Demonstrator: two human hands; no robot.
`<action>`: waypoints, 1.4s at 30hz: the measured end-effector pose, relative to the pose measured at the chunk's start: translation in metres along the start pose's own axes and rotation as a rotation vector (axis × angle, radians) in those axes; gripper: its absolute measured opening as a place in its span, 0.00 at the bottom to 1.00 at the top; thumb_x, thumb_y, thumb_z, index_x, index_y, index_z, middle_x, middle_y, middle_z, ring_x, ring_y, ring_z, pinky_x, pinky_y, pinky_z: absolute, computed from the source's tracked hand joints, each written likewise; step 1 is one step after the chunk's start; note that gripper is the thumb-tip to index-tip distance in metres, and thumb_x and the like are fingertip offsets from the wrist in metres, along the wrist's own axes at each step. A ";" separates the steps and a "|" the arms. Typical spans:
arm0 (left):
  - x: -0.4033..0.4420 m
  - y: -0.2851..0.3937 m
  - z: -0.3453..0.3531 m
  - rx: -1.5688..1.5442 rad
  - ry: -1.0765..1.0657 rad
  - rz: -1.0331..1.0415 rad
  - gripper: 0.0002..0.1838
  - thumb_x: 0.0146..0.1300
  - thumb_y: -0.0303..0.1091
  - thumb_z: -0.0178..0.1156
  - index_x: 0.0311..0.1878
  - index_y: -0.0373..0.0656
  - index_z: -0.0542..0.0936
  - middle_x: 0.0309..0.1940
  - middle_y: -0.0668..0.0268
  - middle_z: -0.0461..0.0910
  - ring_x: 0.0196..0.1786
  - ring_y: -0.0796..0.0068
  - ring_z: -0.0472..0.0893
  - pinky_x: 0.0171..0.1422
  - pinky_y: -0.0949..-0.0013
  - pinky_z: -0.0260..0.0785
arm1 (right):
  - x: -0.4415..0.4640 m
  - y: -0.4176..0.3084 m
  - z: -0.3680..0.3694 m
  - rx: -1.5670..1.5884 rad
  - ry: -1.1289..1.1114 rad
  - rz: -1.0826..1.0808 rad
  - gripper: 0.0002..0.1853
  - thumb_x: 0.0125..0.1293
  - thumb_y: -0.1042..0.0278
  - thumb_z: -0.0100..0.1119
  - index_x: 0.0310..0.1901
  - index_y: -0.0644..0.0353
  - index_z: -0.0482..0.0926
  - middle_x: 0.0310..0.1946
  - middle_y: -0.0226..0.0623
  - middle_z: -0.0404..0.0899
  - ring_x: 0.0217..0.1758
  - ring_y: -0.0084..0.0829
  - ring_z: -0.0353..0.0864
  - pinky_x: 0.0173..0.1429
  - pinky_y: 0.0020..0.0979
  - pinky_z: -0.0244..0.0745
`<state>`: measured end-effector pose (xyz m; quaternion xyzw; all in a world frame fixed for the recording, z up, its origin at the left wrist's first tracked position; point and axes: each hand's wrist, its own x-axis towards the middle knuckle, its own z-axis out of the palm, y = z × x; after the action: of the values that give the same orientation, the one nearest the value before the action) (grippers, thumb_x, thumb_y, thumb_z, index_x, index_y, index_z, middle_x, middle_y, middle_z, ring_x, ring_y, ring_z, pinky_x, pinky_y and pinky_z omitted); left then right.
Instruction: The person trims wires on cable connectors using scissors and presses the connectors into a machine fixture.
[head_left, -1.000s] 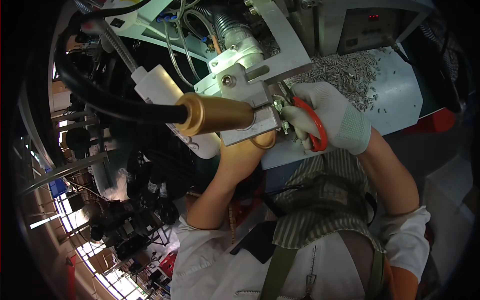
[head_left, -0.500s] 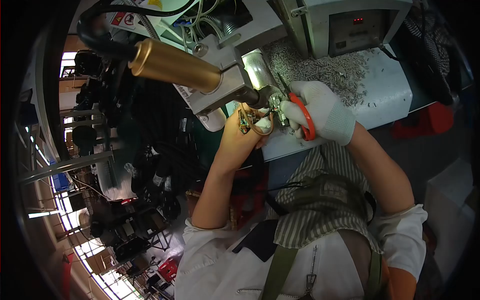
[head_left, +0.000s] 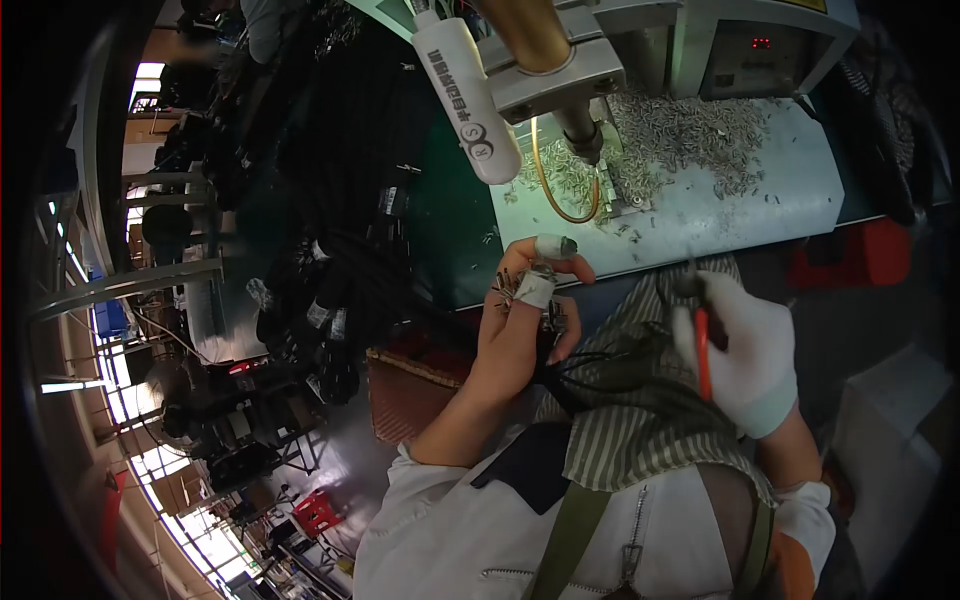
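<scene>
My left hand (head_left: 515,330), with white wraps on its fingertips, is closed round several small metal-ended connectors (head_left: 506,288). Black cables (head_left: 560,375) trail out beneath it toward my lap. In my right hand (head_left: 745,350), which wears a white glove, are red-handled scissors (head_left: 703,355); their dark blades are blurred. Both hands are off the machine, in front of the white work plate's (head_left: 680,230) near edge. Above the plate stands the machine's nozzle (head_left: 582,135), with a thin brown tube (head_left: 541,185) curving down beside it.
Many small metal bits (head_left: 690,145) lie scattered over the plate. A white cylinder (head_left: 465,100) with printed lettering hangs left of the nozzle. Bundles of black cables (head_left: 350,250) lie to the left. At the right are a red bin (head_left: 850,255) and a control box (head_left: 755,60) with red digits.
Both hands have drawn back from under the nozzle toward my body, the left with the connectors, the right with the scissors. The view has shifted too.
</scene>
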<state>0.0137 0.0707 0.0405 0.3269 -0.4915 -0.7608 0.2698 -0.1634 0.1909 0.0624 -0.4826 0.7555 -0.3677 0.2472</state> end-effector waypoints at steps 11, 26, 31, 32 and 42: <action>-0.016 0.000 -0.012 0.255 -0.384 -0.035 0.21 0.59 0.25 0.60 0.56 0.38 0.69 0.41 0.66 0.77 0.36 0.82 0.75 0.40 0.79 0.68 | 0.014 -0.019 0.000 0.758 -0.222 0.369 0.08 0.62 0.70 0.54 0.30 0.66 0.72 0.14 0.32 0.73 0.16 0.19 0.73 0.20 0.23 0.66; -0.016 0.009 0.034 0.558 -0.042 0.242 0.14 0.52 0.20 0.64 0.43 0.37 0.74 0.31 0.72 0.74 0.35 0.89 0.71 0.40 0.82 0.64 | -0.015 -0.002 -0.001 -0.159 0.127 -0.417 0.14 0.54 0.74 0.61 0.45 0.63 0.77 0.33 0.40 0.78 0.31 0.37 0.79 0.33 0.29 0.73; -0.017 0.001 0.035 0.562 0.051 0.302 0.16 0.51 0.21 0.66 0.43 0.37 0.74 0.29 0.73 0.74 0.33 0.89 0.71 0.38 0.83 0.64 | -0.019 0.004 0.001 0.056 -0.119 -0.252 0.12 0.54 0.70 0.63 0.40 0.63 0.78 0.19 0.39 0.74 0.20 0.36 0.76 0.26 0.30 0.71; -0.016 -0.001 0.035 0.573 0.095 0.393 0.16 0.50 0.21 0.66 0.43 0.36 0.74 0.28 0.73 0.74 0.31 0.89 0.71 0.37 0.83 0.64 | -0.018 0.001 -0.002 0.055 -0.117 -0.254 0.12 0.54 0.70 0.63 0.40 0.63 0.78 0.19 0.39 0.74 0.20 0.36 0.76 0.26 0.30 0.71; -0.011 0.002 0.041 0.539 0.145 0.257 0.13 0.51 0.19 0.64 0.41 0.37 0.75 0.25 0.75 0.74 0.28 0.92 0.70 0.33 0.84 0.64 | -0.017 -0.002 0.008 0.292 -0.137 -0.160 0.10 0.55 0.71 0.62 0.39 0.64 0.79 0.20 0.40 0.74 0.19 0.34 0.75 0.25 0.28 0.69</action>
<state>-0.0102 0.1016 0.0569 0.3753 -0.6925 -0.5373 0.3015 -0.1497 0.2034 0.0592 -0.5241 0.6348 -0.4582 0.3352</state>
